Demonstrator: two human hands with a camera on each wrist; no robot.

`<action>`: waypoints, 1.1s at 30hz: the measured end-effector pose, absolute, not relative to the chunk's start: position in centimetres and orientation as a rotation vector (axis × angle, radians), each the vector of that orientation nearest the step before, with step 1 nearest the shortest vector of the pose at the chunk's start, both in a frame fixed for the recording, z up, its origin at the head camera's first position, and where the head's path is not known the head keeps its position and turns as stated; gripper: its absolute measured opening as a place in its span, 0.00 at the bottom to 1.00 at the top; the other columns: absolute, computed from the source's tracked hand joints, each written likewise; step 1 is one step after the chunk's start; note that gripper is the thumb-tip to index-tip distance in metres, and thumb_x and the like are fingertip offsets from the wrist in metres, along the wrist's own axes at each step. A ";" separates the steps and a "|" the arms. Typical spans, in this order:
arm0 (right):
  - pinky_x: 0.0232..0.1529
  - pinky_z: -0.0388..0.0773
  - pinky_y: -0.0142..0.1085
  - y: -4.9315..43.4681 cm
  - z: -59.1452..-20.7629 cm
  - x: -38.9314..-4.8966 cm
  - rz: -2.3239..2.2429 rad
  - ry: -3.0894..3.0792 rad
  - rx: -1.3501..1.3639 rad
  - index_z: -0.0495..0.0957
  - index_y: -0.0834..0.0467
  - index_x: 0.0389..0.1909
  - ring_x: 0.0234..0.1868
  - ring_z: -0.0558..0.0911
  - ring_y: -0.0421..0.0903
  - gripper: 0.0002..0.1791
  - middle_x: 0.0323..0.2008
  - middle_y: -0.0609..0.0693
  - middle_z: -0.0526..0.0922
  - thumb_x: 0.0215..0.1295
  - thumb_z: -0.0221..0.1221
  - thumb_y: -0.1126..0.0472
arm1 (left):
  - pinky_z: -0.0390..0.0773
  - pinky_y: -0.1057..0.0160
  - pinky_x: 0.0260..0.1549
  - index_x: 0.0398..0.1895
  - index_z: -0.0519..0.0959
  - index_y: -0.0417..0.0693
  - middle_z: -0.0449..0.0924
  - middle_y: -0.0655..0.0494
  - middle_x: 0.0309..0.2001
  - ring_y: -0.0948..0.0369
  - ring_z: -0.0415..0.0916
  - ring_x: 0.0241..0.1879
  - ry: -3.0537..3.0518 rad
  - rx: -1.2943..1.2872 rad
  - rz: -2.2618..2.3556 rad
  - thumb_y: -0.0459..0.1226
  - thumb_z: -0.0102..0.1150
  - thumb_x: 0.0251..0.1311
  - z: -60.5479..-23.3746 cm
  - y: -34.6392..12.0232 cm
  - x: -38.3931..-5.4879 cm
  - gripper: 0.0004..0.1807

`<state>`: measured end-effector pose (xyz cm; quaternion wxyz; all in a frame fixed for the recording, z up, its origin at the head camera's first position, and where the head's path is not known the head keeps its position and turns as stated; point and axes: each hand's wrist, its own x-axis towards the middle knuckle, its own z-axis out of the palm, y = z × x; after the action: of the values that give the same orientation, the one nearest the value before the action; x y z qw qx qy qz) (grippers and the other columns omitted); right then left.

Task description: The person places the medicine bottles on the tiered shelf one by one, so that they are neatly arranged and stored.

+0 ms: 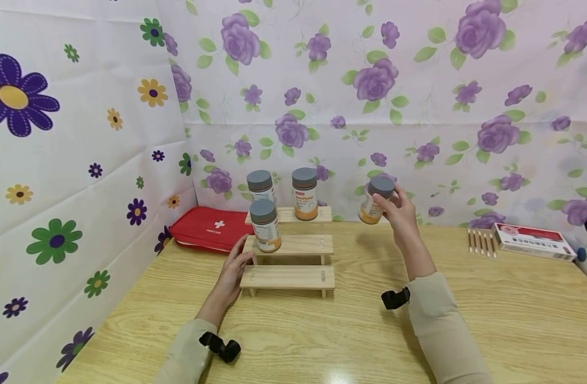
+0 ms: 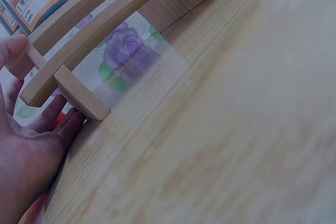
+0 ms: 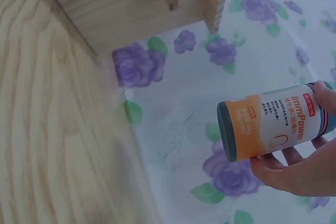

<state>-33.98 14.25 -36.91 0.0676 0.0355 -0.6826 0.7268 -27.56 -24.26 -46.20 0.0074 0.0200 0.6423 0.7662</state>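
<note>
My right hand (image 1: 402, 214) grips a supplement bottle (image 1: 371, 209) by its side, raised to the right of the wooden step rack (image 1: 293, 277). The bottle has a grey lid and an orange-and-white label; in the right wrist view, its label (image 3: 283, 119) reads ImmPower. Against the rack's left end rests my left hand (image 1: 232, 272), its thumb and fingers touching the wood near the middle step. On that step's left stands a similar bottle (image 1: 266, 232). Two more, a left bottle (image 1: 260, 181) partly hidden and a right bottle (image 1: 305, 197), stand on the top step.
A red first aid pouch (image 1: 211, 229) lies behind the rack at left. To the right are several cotton swabs (image 1: 482, 242) and a white-and-red box (image 1: 535, 241). Flowered cloth (image 1: 418, 80) hangs behind the wooden table (image 1: 360, 330).
</note>
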 end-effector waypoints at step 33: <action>0.69 0.66 0.48 8.4 -34.1 -30.2 2.216 -2.117 0.400 0.57 0.54 0.74 0.66 0.69 0.50 0.36 0.67 0.57 0.68 0.69 0.58 0.52 | 0.37 0.47 0.76 0.78 0.47 0.57 0.34 0.52 0.80 0.47 0.36 0.78 2.027 0.068 2.377 0.38 0.48 0.68 -46.3 -24.3 -27.6 0.37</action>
<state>-30.15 8.35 -34.09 0.0255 0.1293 -0.6847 0.7168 -27.57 -24.29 -46.33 0.0083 0.0217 0.6487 0.7607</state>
